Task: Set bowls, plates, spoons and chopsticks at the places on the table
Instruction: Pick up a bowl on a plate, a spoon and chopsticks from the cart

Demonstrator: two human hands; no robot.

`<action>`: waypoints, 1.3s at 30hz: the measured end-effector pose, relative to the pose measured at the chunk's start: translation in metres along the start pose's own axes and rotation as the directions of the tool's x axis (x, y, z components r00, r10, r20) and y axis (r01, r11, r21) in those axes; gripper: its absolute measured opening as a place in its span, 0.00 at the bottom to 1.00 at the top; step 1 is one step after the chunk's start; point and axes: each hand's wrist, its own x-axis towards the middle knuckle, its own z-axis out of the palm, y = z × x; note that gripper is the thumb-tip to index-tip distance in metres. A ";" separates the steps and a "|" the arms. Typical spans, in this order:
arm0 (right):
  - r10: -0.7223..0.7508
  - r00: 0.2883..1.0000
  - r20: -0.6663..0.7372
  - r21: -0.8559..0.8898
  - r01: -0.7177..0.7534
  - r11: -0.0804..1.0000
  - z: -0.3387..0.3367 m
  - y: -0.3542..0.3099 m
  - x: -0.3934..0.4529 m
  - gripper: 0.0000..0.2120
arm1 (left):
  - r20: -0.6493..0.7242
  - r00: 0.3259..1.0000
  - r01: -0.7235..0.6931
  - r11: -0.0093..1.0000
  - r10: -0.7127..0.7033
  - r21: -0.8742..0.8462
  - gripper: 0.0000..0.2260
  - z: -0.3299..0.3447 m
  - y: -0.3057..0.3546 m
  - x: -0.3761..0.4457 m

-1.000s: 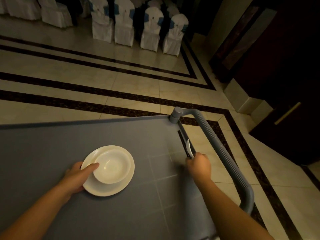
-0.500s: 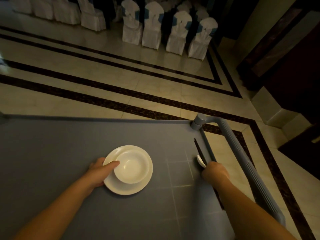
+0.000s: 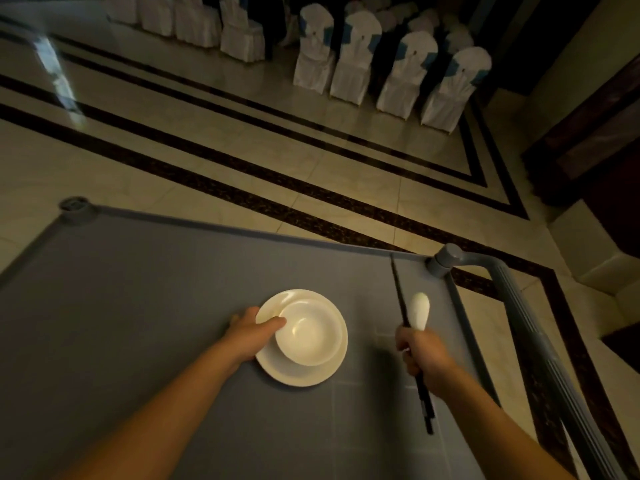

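Note:
A white bowl (image 3: 313, 336) sits in a white plate (image 3: 304, 375) on the grey cart top (image 3: 138, 323). My left hand (image 3: 251, 336) grips the plate's left rim, with the thumb pressed on the bowl's edge. My right hand (image 3: 420, 355) is closed around a pair of dark chopsticks (image 3: 398, 292) and a white spoon (image 3: 419, 311). The spoon's bowl and the chopstick tips point away from me, and the chopsticks' other ends stick out below my fist.
The cart's grey push handle (image 3: 540, 341) runs along the right side, with a raised rim (image 3: 242, 232) at the far edge. Beyond lies a tiled floor with dark stripes (image 3: 277, 188). Several white-covered chairs (image 3: 391, 71) stand in rows at the back.
My right hand has lifted the chopsticks and spoon off the cart's right edge and brought them inward. The view has swung left. My left hand stays on the plate and bowl.

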 end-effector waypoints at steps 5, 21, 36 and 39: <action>-0.010 0.998 0.058 -0.030 0.012 0.999 0.059 -0.001 -0.011 0.20 | -0.003 1.000 -0.028 0.999 0.028 0.015 0.23 0.001 -0.002 0.001; -0.067 0.992 0.108 -0.084 0.077 0.993 0.088 0.010 0.002 0.21 | 0.058 0.998 -0.024 0.993 0.018 0.119 0.33 0.000 0.011 -0.010; -0.163 0.848 0.505 -0.119 0.255 0.960 0.146 -0.036 -0.023 0.25 | -0.331 0.943 -0.038 0.982 -0.026 -0.185 0.35 -0.042 -0.018 -0.102; -0.157 0.763 0.627 -0.131 0.302 0.944 0.183 -0.049 -0.052 0.29 | -0.439 0.898 -0.095 0.965 -0.023 -0.244 0.36 -0.077 -0.036 -0.136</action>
